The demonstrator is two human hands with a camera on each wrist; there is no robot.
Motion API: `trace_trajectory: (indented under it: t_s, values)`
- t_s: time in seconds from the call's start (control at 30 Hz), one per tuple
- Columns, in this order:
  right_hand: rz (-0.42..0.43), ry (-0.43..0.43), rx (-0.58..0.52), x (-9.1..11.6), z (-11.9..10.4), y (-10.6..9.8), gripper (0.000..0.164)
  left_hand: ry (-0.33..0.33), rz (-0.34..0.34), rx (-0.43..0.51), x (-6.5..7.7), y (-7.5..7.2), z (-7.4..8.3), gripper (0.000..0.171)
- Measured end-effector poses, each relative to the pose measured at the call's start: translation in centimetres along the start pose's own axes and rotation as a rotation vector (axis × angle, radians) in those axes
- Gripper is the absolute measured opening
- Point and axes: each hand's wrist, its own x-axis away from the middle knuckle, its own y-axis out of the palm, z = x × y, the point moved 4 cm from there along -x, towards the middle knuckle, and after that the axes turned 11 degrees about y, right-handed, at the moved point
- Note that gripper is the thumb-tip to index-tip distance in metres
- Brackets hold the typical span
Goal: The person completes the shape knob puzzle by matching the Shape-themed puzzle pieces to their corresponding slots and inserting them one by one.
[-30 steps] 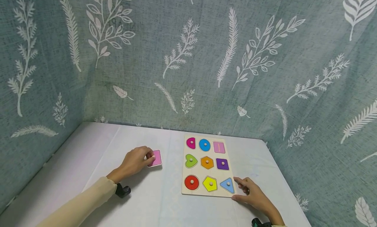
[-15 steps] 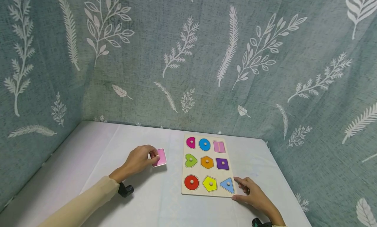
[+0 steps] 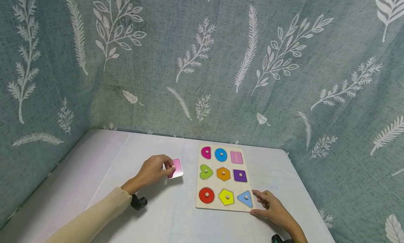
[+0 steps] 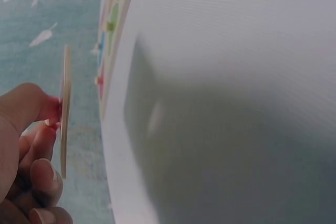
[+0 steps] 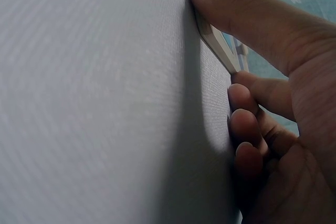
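Note:
My left hand (image 3: 155, 171) pinches the small knob of a pink square puzzle piece (image 3: 178, 168), left of the board. In the left wrist view the piece (image 4: 65, 145) appears edge-on, raised off the table with a shadow on the cloth. A wooden shape puzzle board (image 3: 217, 209) lies on the table with knobbed shapes in it. At its back right corner is a bare pink square recess (image 3: 236, 157). My right hand (image 3: 272, 208) holds the board's near right corner, thumb (image 5: 236, 6) at the front edge and index finger at the right side, beside the blue triangle (image 3: 245, 199).
A white cloth (image 3: 142, 222) covers the table. Green leaf-patterned curtains (image 3: 195, 60) rise behind it and on both sides. Black wrist straps (image 3: 138, 202) sit at the wrists.
My left hand has moved right with the pink square piece, closer to the board. The right hand stays at the board's corner, and the board has not moved on the table.

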Motion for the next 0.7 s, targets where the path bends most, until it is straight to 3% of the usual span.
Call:
trace_trajectory:
  t_s: [0.7]
  values:
    - [0.028, -0.021, 0.008, 0.0, 0.2, 0.0, 0.082, 0.028, -0.031, -0.014, -2.9, 1.8, 1.1, 0.012]
